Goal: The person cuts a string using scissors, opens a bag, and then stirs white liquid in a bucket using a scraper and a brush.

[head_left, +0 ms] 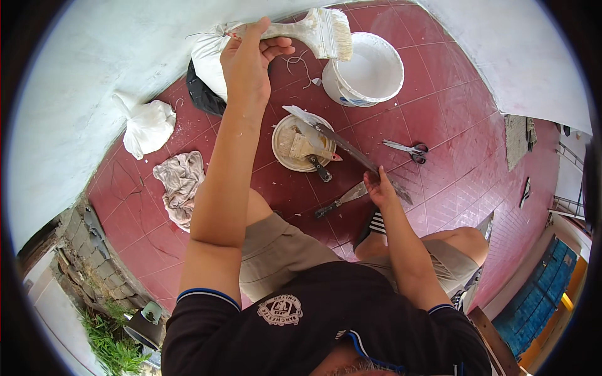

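Note:
My left hand is raised high, closed round the handle of a wide paintbrush caked with white. Its bristles point right, over the edge of a white bucket with white liquid inside. My right hand grips a long, dark, flat strip slanting from lower right to upper left. White material coats the strip's far end, which lies above a small round tub. In that tub rest another paintbrush and a black-handled scraper.
On the red tiled floor are scissors, a putty knife beside my foot, and a crumpled cloth. White bags and a black bag lie by the white wall. A mat is at right.

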`<state>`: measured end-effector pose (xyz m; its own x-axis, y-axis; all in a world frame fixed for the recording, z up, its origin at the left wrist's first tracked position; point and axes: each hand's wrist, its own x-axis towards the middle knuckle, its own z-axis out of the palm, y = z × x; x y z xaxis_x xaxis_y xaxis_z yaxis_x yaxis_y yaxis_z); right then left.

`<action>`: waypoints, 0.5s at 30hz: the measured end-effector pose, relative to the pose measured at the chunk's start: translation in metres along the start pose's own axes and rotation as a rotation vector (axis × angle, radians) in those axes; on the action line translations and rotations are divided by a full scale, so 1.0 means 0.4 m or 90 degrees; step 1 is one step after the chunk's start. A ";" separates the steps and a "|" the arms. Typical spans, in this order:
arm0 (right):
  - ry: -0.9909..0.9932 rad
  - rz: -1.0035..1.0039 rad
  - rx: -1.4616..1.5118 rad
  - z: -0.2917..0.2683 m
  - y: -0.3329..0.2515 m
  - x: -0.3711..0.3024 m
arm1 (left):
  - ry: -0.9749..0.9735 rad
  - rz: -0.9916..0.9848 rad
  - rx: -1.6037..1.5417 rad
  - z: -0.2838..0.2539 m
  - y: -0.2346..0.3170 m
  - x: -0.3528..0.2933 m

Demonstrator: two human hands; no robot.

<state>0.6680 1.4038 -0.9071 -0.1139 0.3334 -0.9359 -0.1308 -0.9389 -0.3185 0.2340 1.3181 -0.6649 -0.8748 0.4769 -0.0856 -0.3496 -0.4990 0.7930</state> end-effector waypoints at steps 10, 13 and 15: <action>0.002 0.067 -0.027 -0.007 0.012 0.030 | -0.010 -0.041 0.004 0.033 -0.033 -0.027; 0.017 0.093 -0.056 0.000 0.018 0.030 | -0.006 -0.060 0.006 0.039 -0.059 -0.037; 0.030 0.088 -0.086 0.003 0.021 0.026 | -0.005 -0.081 0.002 0.047 -0.083 -0.044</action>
<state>0.6646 1.3995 -0.9195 -0.0745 0.1996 -0.9770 0.0171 -0.9794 -0.2014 0.2673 1.3396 -0.6784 -0.8205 0.5422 -0.1810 -0.4566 -0.4312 0.7782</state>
